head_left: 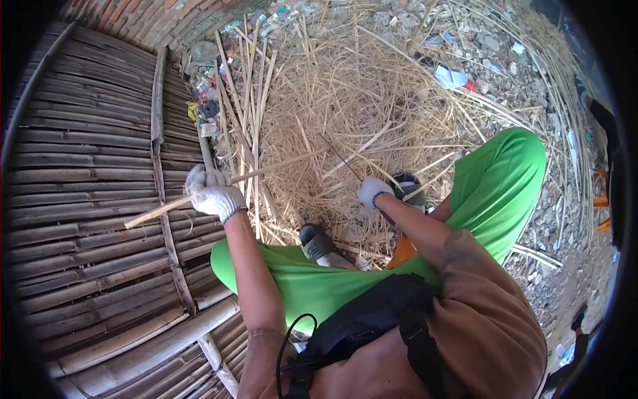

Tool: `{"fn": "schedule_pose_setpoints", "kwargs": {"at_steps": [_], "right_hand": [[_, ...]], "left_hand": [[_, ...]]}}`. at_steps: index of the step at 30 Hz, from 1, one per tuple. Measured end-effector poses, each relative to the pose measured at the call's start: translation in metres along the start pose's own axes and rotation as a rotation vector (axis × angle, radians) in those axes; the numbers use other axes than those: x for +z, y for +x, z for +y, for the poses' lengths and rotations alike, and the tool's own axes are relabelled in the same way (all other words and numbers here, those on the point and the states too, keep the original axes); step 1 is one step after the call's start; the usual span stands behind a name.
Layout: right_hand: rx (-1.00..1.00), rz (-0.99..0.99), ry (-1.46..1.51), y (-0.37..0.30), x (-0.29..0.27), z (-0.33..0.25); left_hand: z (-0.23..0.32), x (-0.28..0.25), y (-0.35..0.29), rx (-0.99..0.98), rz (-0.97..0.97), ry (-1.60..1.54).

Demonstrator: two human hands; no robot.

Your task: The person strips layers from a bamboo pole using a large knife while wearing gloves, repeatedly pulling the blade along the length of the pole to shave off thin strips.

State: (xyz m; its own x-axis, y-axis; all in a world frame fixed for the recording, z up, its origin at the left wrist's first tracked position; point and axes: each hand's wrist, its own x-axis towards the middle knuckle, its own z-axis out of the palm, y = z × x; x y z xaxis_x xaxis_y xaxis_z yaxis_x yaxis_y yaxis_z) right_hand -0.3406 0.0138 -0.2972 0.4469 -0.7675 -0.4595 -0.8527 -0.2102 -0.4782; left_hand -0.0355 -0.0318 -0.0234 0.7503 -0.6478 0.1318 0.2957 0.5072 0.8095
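My left hand (216, 197), in a white knit glove with a dark cuff, is closed round a long pale bamboo strip (282, 163). The strip slants from lower left up to the right, and its far end lies over the shavings between my feet. My right hand (376, 193), gloved the same way, is closed on a thin dark knife (343, 158). Its narrow blade points up and left, with the tip near the strip's far end; whether they touch I cannot tell. The glove hides the handle.
Pale shavings (345, 86) cover the ground ahead. Long split strips (256, 100) lie beside a bamboo slat panel (86, 159) at left. A brick wall (153, 23) stands behind. Rubble and litter (485, 46) spread to the right. My shoes (316, 241) rest among the shavings.
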Motion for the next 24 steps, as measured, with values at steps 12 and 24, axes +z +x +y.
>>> {"fn": "schedule_pose_setpoints", "kwargs": {"at_steps": [12,24], "right_hand": [[0.036,0.051,0.039,-0.005,0.028,-0.018],[0.138,0.066,0.203,-0.020,0.019,-0.022]], "left_hand": [[0.015,-0.012,-0.004,-0.028,0.034,0.061],[0.019,-0.043,0.010,-0.002,-0.206,-0.045]]}}
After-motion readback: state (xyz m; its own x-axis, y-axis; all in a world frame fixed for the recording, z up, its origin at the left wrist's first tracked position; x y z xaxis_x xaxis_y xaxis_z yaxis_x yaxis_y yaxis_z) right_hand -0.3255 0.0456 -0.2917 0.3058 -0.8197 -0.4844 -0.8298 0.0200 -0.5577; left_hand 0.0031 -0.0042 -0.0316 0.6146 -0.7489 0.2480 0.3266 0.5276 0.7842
